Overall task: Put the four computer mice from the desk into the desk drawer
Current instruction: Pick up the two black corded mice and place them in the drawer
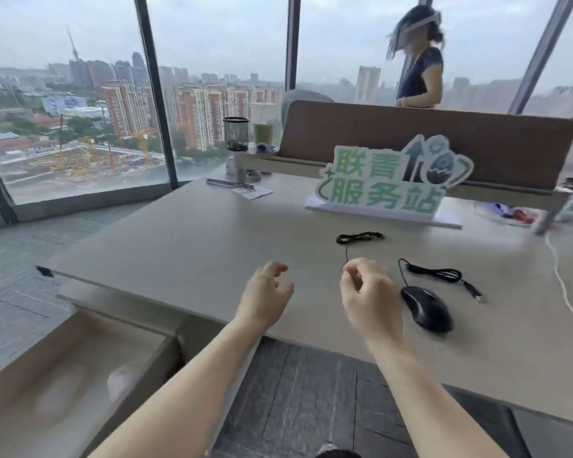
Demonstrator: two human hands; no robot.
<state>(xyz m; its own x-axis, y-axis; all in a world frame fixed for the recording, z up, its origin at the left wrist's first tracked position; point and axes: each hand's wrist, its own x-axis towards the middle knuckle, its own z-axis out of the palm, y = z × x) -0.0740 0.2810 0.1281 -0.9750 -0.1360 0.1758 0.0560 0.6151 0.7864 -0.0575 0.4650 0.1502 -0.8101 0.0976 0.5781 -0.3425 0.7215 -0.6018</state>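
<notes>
A black wired mouse (427, 309) lies on the desk (186, 246) at the right, its cable (444, 274) looped behind it. Just left of it, my right hand (366, 292) hovers with fingers curled, pinching a thin black cable (346, 256) that runs back to a coiled bundle (359, 237). Any mouse on that cable is hidden by the hand. My left hand (265, 292) is over the desk's front edge, fingers apart and holding nothing. The desk drawer (80, 375) stands pulled out at lower left. Blurred pale shapes (123, 378) lie inside it.
A green-and-white sign (391, 180) stands at the back of the desk before a brown partition (411, 137). A mesh pen holder (235, 133) and a green cup (263, 133) sit far left. A person (417, 61) stands behind the partition. A white cord (563, 285) trails along the right.
</notes>
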